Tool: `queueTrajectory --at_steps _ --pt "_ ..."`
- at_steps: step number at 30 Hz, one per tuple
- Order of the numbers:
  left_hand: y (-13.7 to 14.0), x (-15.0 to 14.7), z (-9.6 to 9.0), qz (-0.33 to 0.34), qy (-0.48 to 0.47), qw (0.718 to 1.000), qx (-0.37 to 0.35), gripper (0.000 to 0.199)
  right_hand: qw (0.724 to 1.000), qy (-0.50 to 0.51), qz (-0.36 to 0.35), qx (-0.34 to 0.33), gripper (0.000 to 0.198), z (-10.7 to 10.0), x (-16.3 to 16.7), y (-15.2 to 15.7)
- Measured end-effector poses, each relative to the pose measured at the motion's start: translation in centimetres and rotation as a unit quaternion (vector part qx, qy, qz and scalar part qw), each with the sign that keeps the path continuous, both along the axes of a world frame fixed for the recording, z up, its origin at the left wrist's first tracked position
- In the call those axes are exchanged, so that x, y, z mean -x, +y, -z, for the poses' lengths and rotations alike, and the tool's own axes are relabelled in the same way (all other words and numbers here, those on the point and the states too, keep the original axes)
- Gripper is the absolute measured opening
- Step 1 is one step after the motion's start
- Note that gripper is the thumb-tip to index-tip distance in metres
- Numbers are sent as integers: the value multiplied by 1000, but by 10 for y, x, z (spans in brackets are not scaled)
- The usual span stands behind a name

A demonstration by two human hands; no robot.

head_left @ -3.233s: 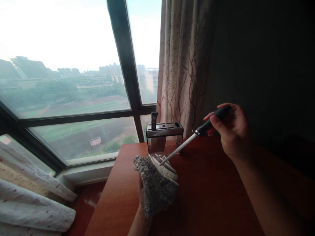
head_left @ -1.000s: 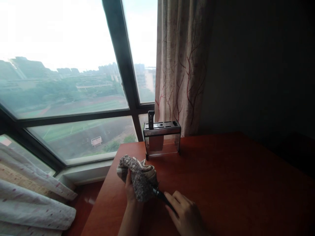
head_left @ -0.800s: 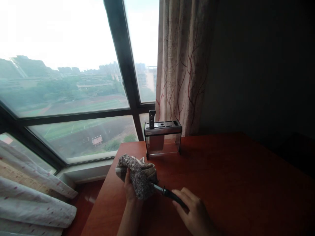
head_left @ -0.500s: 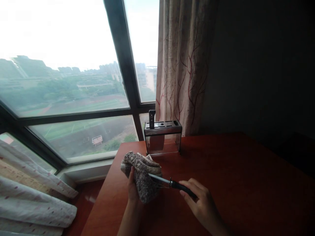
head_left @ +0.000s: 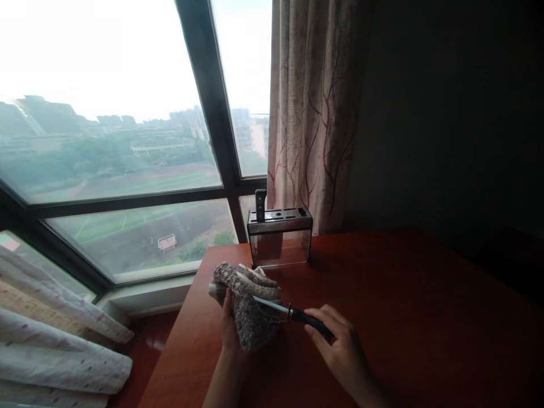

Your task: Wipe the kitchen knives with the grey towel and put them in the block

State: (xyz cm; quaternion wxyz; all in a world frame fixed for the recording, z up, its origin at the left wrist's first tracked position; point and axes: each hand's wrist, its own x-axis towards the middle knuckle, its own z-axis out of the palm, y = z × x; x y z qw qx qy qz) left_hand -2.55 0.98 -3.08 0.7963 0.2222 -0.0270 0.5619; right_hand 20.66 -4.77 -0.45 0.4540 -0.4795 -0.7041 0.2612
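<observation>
My left hand (head_left: 229,326) grips a fuzzy grey and off-white cloth (head_left: 255,323), thumb on top and the other fingers hidden beneath it. The cloth is bunched in folds above the table's left part. In my right hand (head_left: 335,334) is a honing steel (head_left: 312,322), held by its black handle, with a small guard where the metal rod begins. The slim rod (head_left: 272,305) points left and lies against the folds of the cloth; its far end is covered by the fabric.
A knife block (head_left: 280,221) with a slotted metal top and clear sides stands at the back of the reddish-brown table (head_left: 382,294). One black-handled knife (head_left: 260,204) sits upright in it. Behind are a window (head_left: 127,141) and a patterned curtain (head_left: 312,113).
My right hand has shifted slightly left, bringing the honing steel's rod a little further across the cloth. My left hand and the cloth stay nearly in place.
</observation>
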Motion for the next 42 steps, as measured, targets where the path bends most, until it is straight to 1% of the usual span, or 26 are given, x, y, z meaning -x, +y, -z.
queueTrajectory --at_steps 2,4,8,11,13,16,19,22,24,26,28,30,33,35,37,39,42 --pt "0 0 -1 -12 16 999 35 55 1000 6 2 6 19 0 2 1" --pt "-1 -1 -3 -31 32 995 87 51 1000 7 5 6 19 -2 5 2" --pt "-4 -7 -8 -79 62 977 188 42 1000 7 17 7 17 -6 12 5" --pt "-7 -13 -12 -96 83 963 238 41 999 19 25 18 17 -10 18 7" --pt "-10 -17 -14 -89 101 956 259 42 999 34 25 27 18 -13 21 8" --pt "-14 -22 -15 -64 122 952 273 46 997 55 30 43 21 -16 25 10" --pt "-16 -23 -15 -46 130 949 282 52 993 83 34 77 27 -15 26 12" --pt "-17 -26 -15 -45 149 941 300 54 984 123 27 126 33 -12 28 13" --pt "-19 -30 -15 -62 175 931 313 49 980 139 20 140 36 -10 31 13" --pt "-21 -35 -15 -98 207 921 315 42 986 123 18 114 34 -9 34 12" --pt "-22 -39 -15 -133 228 915 305 39 996 72 18 49 29 -8 37 10" --pt "-23 -42 -16 -143 237 915 295 39 1000 -7 18 -22 27 -7 38 9" --pt "-22 -43 -18 -167 246 912 283 42 985 -139 20 -96 30 -4 35 8" --pt "-21 -43 -18 -198 261 905 271 45 972 -195 27 -126 32 -2 32 10" --pt "-19 -42 -18 -219 280 897 263 47 966 -215 25 -141 35 -1 27 11" --pt "-18 -41 -17 -225 290 892 264 46 967 -215 9 -138 36 0 21 12" --pt "-16 -37 -17 -221 283 891 277 45 979 -179 -30 -96 35 -3 13 12"
